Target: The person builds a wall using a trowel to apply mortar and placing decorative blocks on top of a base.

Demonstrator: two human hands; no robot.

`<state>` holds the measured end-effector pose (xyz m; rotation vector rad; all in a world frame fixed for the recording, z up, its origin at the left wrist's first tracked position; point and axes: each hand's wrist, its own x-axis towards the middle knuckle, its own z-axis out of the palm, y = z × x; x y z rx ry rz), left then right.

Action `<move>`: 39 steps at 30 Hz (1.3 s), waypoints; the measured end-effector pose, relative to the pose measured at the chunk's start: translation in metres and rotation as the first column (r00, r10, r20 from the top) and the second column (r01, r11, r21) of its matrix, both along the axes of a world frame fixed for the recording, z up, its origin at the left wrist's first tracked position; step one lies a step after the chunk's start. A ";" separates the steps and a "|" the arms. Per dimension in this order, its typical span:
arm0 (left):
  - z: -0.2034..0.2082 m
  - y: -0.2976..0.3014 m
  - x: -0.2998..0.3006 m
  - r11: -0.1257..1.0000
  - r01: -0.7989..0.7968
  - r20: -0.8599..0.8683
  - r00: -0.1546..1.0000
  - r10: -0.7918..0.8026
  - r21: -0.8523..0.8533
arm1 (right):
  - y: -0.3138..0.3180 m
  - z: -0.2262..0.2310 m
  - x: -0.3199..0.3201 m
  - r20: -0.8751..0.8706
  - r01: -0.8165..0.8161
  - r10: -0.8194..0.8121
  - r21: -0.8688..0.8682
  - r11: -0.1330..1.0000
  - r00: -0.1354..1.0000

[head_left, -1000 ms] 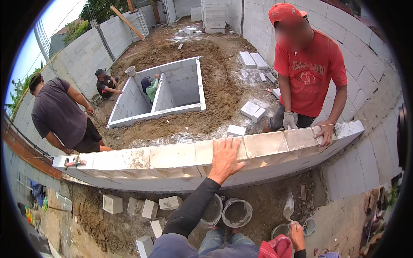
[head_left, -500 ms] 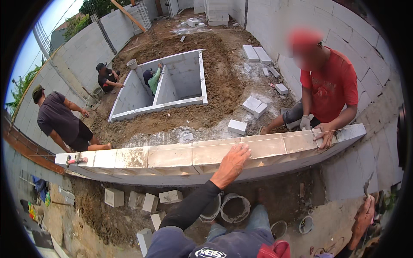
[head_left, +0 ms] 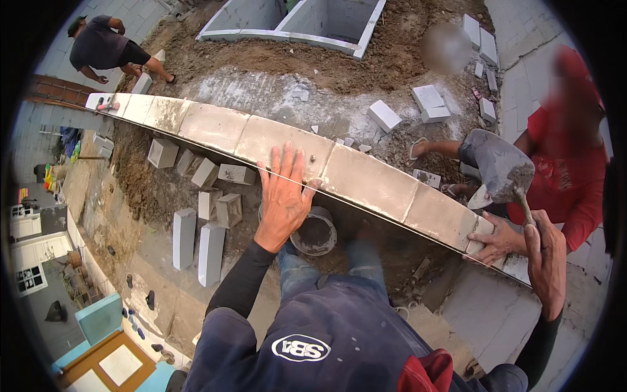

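Along the middle runs a low wall of pale blocks [head_left: 215, 127], with a thin taut string [head_left: 366, 210] at its near edge. My left hand [head_left: 285, 196] lies flat on the wall top with fingers spread, crossing the string. Raised at the right, my right hand [head_left: 547, 261] grips a trowel [head_left: 499, 166] by its handle. Its broad grey blade is smeared with mortar and points up toward a co-worker in red [head_left: 571, 157]. Close to my right hand, the co-worker's bare hand [head_left: 494, 242] holds the wall's right-end block.
Below the wall stands a round bucket [head_left: 315, 232] near my legs, with several loose blocks [head_left: 185, 238] to its left. Beyond the wall lie more blocks [head_left: 384, 116] and a block-walled pit [head_left: 281, 36]. A red-and-grey tool [head_left: 108, 104] rests on the wall's left end.
My view has swung down and toward the right. My right hand has come up beside the wall's right end with the trowel. My left hand still rests on the wall top, fingers more spread.
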<state>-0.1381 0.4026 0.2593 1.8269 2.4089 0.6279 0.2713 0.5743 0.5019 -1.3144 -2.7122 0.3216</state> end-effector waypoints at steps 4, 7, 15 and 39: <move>0.044 -0.035 0.092 0.950 0.299 0.420 0.854 -0.308 0.089 | 0.040 -0.049 -0.048 0.248 -0.216 0.314 -0.354 0.910 0.917; 0.044 -0.051 0.101 0.988 -0.055 0.441 0.897 -0.013 0.142 | 0.038 -0.080 -0.027 0.207 -0.214 0.334 -0.449 0.868 0.920; 0.017 -0.116 0.064 0.756 -0.653 0.632 0.606 0.483 0.049 | -0.004 -0.124 -0.154 0.128 -0.347 0.477 -0.530 0.774 0.869; 0.039 0.021 -0.021 0.927 -0.375 0.086 0.923 0.375 -0.009 | 0.160 -0.170 -0.157 0.039 -0.330 0.383 -0.434 0.838 0.923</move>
